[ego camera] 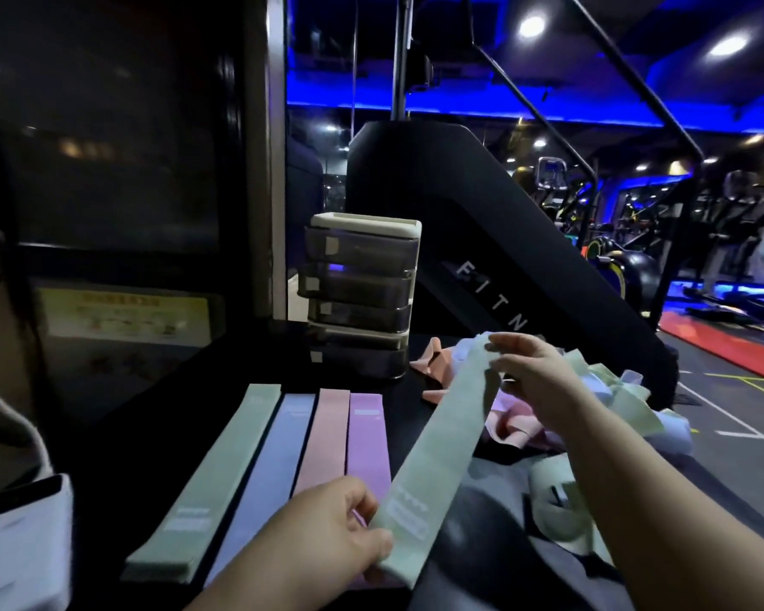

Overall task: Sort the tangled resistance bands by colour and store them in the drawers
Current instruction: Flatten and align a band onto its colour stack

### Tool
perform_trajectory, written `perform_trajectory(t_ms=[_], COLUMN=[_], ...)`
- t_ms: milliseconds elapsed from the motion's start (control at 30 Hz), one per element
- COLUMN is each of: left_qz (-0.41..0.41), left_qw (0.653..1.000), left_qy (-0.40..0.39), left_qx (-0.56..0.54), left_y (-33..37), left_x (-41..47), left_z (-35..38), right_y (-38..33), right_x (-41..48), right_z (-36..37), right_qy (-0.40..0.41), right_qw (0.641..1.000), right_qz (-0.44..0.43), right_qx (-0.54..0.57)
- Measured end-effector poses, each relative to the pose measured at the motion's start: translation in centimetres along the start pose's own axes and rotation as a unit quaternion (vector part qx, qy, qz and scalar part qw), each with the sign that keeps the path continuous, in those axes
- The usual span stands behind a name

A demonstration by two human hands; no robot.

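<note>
A pale green band (437, 443) is stretched flat between both hands. My left hand (340, 526) pinches its near end and my right hand (534, 372) pinches its far end. On the black surface lie side by side a green band (212, 478), a blue band (268, 469), a pink band (325, 434) and a purple band (368, 438). A tangled heap of bands (600, 403) in pink, green, blue and lilac lies on the right under my right hand. The small drawer unit (362, 297), with several smoky drawers, all shut, stands behind the laid-out bands.
A big black gym machine (503, 240) rises right behind the drawers and the heap. A dark glass panel (107, 147) walls off the left. A white object (23, 540) sits at the near left. Gym floor with red mats (724, 350) lies beyond on the right.
</note>
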State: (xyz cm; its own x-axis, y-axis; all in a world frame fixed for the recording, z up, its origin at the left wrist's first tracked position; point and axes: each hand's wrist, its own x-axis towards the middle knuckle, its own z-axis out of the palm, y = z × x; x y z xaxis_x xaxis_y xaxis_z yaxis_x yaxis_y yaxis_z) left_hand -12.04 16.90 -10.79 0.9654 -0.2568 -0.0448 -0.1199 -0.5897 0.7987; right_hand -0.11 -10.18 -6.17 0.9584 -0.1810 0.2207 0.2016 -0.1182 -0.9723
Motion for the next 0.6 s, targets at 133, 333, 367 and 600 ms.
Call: perform_trajectory(t_ms=[133, 333, 367, 600], left_qz=[0.008, -0.002, -0.002, -0.025], left_qw=[0.999, 0.997, 0.996, 0.986], left_qy=[0.032, 0.078, 0.088, 0.163], left_qx=[-0.001, -0.026, -0.024, 0.002], left_y=[-1.3, -3.9, -4.5, -7.8], left_x=[-1.2, -3.3, -3.6, -4.8], left_z=[-2.1, -5.5, -6.0, -8.6], right_y=[-0.6, 0.9, 1.2, 3.7], right_x=[0.0, 1.0, 1.1, 3.1], right_z=[4.5, 12.2, 13.6, 21.7], right_qy=[-0.024, -0.037, -0.036, -0.065], right_qw=[1.0, 0.999, 0.998, 0.993], right_qz=[0.007, -0.003, -0.008, -0.02], right_qx=[-0.003, -0.039, -0.056, -0.096])
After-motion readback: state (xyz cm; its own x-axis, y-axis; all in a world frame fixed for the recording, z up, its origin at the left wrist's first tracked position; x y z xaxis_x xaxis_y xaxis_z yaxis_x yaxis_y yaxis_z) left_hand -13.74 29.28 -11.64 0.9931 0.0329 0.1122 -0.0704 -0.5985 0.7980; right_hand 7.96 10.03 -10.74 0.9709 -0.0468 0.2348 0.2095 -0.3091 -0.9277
